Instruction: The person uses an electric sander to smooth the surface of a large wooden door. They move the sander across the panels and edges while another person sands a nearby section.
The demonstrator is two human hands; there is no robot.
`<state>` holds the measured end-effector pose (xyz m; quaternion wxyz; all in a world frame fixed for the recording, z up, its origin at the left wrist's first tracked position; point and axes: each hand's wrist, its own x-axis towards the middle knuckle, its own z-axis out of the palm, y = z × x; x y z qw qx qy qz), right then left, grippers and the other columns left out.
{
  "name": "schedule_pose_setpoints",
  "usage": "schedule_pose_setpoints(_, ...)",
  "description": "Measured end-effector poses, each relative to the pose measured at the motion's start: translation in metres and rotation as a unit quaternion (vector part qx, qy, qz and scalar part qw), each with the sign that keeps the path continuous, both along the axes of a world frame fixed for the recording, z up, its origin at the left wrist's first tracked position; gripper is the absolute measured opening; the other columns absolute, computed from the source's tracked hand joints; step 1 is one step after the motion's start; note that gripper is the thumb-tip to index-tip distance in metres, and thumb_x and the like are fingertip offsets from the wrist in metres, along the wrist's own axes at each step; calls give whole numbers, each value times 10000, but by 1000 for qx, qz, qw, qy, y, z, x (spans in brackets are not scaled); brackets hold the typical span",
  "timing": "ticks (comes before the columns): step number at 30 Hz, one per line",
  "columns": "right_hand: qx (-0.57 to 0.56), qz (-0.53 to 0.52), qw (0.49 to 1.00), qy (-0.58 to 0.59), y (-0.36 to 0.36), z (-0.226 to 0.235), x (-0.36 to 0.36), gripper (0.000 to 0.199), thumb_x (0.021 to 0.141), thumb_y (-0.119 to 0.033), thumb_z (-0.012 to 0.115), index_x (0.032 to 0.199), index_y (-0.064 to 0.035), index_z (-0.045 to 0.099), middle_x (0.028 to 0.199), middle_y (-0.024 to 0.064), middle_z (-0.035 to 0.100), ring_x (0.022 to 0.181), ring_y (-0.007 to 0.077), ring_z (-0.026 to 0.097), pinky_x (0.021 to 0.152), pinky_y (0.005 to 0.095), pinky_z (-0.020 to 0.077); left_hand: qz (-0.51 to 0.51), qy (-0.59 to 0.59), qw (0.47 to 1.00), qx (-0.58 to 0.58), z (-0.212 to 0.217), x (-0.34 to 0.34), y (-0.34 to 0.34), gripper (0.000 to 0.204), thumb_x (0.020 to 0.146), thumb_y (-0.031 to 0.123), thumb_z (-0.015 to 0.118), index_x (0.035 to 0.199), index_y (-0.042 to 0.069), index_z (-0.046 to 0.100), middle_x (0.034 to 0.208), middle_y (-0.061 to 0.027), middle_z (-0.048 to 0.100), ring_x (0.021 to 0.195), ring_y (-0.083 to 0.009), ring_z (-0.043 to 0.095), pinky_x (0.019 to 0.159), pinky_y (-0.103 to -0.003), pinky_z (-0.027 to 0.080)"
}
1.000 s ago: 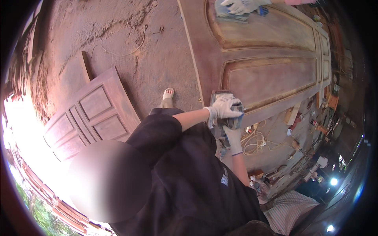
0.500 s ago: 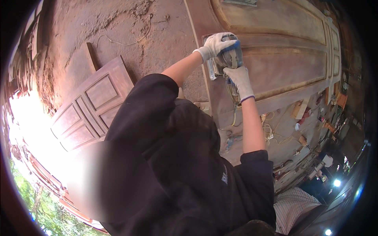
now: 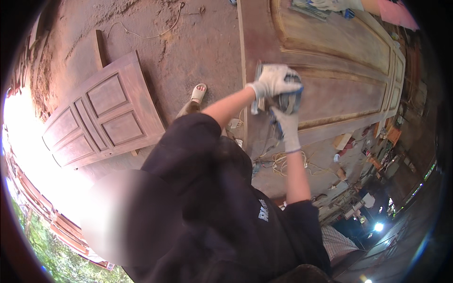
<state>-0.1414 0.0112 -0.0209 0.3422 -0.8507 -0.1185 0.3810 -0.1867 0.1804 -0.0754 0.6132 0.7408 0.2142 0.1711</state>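
Both my hands wear white gloves and grip a small blue-grey power sander (image 3: pixel 289 101). It rests on a large brown wooden door (image 3: pixel 349 56) that lies flat in front of me. My left hand (image 3: pixel 275 80) covers the top of the sander, that arm stretched out from my dark sleeve. My right hand (image 3: pixel 287 128) holds it from the near side, close to the door's raised panel moulding. The sanding face is hidden under the tool and my hands.
A second panelled door (image 3: pixel 101 115) lies on the dirt floor at the left, near my sandalled foot (image 3: pixel 198 92). Tangled cords (image 3: pixel 281 162) lie below the big door's edge. Another person's gloved hand (image 3: pixel 332 4) works at the door's far end. Wood scraps and clutter fill the right side.
My hands and the sander first pushed out across the door, then came back a little toward me. Both hands kept their grip throughout.
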Motion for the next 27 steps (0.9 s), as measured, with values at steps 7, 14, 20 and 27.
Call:
schedule_pose_setpoints(7,-9,191,976,-99,158,-4,64,288,775,-133,812,993,28,716,862,98,742,646,155,690,525,308,539,102,-40,992,-54,-19,31,142,580,868,591,646,1149,91,729,993,-97,761,927,-252,729,901,-382,570)
schedule_pose_setpoints(14,-75,164,977,-116,52,-7,50,411,784,-190,826,1128,-5,700,1012,89,740,867,181,708,725,335,575,126,-92,987,-26,-29,15,41,462,802,522,732,1098,167,746,1069,-121,703,1029,-318,672,926,-398,523)
schedule_pose_setpoints(20,-60,118,974,-185,-38,-13,-14,681,741,-236,823,1302,56,568,1056,213,715,1033,301,698,912,425,543,-3,-99,990,-105,-12,-32,-21,507,736,604,677,1012,188,767,967,-122,688,1002,-337,633,927,-433,468)
schedule_pose_setpoints(27,-77,84,982,-148,54,-15,41,422,765,-196,828,1090,41,699,910,89,742,749,169,702,614,324,561,26,-93,992,-84,-27,35,58,605,790,688,626,1110,192,760,1127,-129,716,1074,-315,666,963,-397,504)
